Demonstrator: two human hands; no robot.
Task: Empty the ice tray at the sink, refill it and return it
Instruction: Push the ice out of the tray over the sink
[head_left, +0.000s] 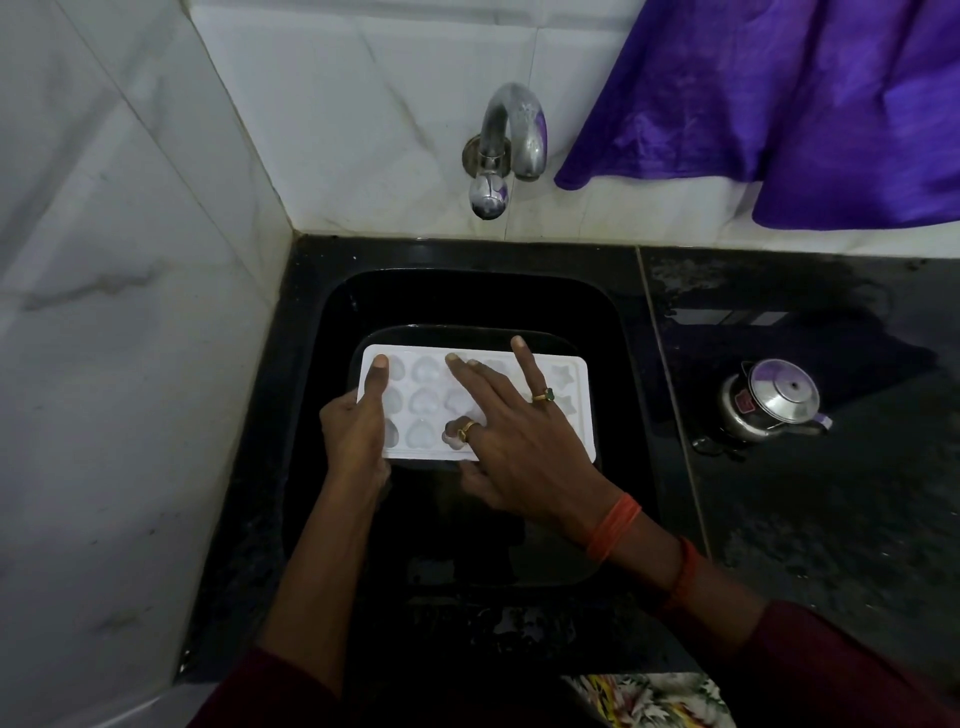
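A white ice tray (571, 410) with heart and star shaped cells is held level over the black sink (631, 364). My left hand (356, 431) grips the tray's left end, thumb lying along the top and fingers underneath. My right hand (519, 441) lies across the tray's middle with its long fingers straight and spread. Its index finger bends down onto a front cell, and its thumb sits by the front edge. The hands hide the middle cells, and I cannot tell what the cells contain.
A steel tap (511, 140) juts from the tiled wall above the sink's back edge, with no water running. A purple cloth (779, 104) hangs at the upper right. A small steel kettle (774, 400) stands on the wet black counter (831, 519) to the right. A tiled wall (130, 312) closes the left.
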